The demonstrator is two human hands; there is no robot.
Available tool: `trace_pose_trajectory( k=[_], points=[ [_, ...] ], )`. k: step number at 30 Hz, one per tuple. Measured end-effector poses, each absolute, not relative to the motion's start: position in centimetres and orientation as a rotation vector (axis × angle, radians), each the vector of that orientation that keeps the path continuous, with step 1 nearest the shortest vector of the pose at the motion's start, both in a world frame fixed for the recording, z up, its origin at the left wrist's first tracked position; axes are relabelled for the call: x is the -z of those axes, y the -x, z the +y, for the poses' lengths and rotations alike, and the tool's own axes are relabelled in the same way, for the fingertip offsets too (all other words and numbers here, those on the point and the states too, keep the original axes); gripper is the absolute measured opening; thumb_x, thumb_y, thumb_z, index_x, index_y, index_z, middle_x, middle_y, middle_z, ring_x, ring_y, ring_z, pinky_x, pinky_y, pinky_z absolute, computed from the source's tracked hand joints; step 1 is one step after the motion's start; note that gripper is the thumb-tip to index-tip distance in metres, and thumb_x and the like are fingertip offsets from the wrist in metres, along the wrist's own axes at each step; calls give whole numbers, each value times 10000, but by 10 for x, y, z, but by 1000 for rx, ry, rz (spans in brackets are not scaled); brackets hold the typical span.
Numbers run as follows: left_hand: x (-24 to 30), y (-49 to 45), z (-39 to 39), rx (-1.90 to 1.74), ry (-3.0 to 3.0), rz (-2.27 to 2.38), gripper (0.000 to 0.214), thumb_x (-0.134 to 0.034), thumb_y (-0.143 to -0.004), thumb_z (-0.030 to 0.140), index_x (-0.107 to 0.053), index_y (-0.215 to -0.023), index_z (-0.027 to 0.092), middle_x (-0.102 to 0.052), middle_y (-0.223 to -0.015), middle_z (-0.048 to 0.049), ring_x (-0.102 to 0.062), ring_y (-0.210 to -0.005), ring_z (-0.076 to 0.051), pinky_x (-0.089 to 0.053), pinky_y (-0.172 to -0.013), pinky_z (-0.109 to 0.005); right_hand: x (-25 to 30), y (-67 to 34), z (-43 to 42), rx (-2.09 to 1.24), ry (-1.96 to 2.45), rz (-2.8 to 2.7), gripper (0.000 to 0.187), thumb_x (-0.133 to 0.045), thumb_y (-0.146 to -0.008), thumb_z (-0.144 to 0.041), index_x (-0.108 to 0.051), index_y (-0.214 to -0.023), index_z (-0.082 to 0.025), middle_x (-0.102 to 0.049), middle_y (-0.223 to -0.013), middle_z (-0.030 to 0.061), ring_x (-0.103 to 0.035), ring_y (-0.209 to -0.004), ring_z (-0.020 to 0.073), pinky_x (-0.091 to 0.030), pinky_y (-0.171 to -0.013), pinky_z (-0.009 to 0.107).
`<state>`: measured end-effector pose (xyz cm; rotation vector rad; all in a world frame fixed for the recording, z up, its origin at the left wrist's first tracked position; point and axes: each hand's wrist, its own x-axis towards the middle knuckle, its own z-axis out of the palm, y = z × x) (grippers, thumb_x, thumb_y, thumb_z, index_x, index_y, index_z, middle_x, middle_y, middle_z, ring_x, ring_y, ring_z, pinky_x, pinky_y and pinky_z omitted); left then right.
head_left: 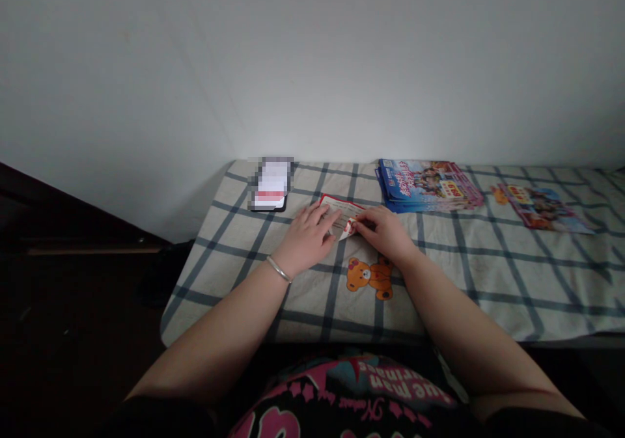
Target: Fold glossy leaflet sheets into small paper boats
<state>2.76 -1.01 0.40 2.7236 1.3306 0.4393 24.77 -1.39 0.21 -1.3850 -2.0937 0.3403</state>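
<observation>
Red-and-white paper leaflet (347,215) lies on the blue-checked sheet (488,275) — left hand (305,237) pressed flat on it, right hand (385,230) fingers pinching its folded corner. Black phone (271,187) and stack of blue brochures (424,184) flank it — neither touching.

Runs along a pale wall (312,60) as a flat top under a white cloth (488,275) checked in dark blue-grey lines, with an orange bear (370,276) printed near the front edge. Carries a dark phone (269,184) at the back left, a red-and-white leaflet (347,209) with one corner folded up near the middle, a stack of blue booklets (424,185) behind it, and a single colourful sheet (544,208) well apart at the far right.
</observation>
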Motion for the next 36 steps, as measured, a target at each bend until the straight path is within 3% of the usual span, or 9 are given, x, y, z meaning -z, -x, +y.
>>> trace_pose_trajectory(
  k=[6, 18, 29, 36],
  points=[
    [1, -28, -10, -447, -2722, 1351, 534, -490, -908, 229, -443, -1433, 146, -453, -1482, -123, -364, -1407, -284, -259, -1202, -502, 1, -242, -10, -201, 1480, -2128, 102, -646, -870, -295, -674, -825, -207, -698, -829, 45, -590, -813, 216, -431, -776, 346],
    [-2, -34, -15, -492, -2810, 1393, 429, -466, -969, 310, -512, -1392, 263, -537, -1349, -93, -436, -1320, -286, -271, -1178, -544, 3, -243, -8, -126, 1548, -2175, 154, -565, -919, -267, -688, -853, -203, -708, -907, 62, -595, -888, 231, -426, -822, 360],
    [-3, -40, -13, -540, -2802, 1421, 344, -489, -944, 278, -633, -1255, 300, -555, -1233, -108, -491, -1249, -284, -250, -1177, -565, 4, -243, -7, -99, 1568, -2164, 166, -566, -910, -299, -691, -842, -214, -711, -900, 76, -593, -875, 236, -422, -810, 373],
    [0, -41, -10, -501, -2802, 1348, 373, -410, -967, 242, -579, -1300, 232, -471, -1469, -79, -401, -1382, -264, -280, -1179, -508, 1, -239, -8, -48, 1621, -2172, 166, -570, -908, -305, -689, -833, -216, -706, -886, 77, -587, -872, 241, -408, -794, 369]
  ],
)
